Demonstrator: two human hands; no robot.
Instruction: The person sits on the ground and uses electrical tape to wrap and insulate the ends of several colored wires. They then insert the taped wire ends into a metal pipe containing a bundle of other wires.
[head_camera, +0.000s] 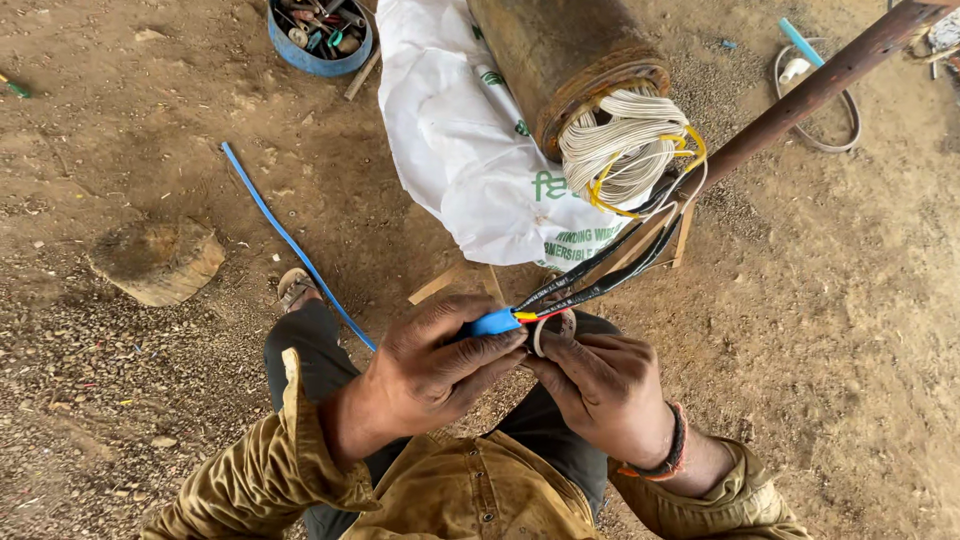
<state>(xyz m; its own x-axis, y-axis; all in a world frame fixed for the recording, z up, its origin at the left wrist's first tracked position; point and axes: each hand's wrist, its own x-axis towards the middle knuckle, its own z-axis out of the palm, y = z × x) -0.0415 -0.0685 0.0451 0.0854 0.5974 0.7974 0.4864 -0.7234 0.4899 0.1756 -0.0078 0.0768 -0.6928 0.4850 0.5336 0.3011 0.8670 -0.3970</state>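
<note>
My left hand (435, 368) grips the end of a blue cable (290, 240) where red and yellow cores show. My right hand (600, 385) holds a small roll of tape (553, 328) against that joint. Black leads (610, 270) run from the joint up to the white and yellow winding wires (625, 150) that spill from the end of a rusty cylindrical motor body (560, 50). The motor lies on a white sack (460, 150) on the dirt.
A rusty pipe (810, 90) slants across the upper right. A blue bowl of small parts (318, 35) sits at the top. A flat stone (160, 262) lies at left, wooden pieces (440, 285) under the motor, a wire ring (820, 90) at upper right.
</note>
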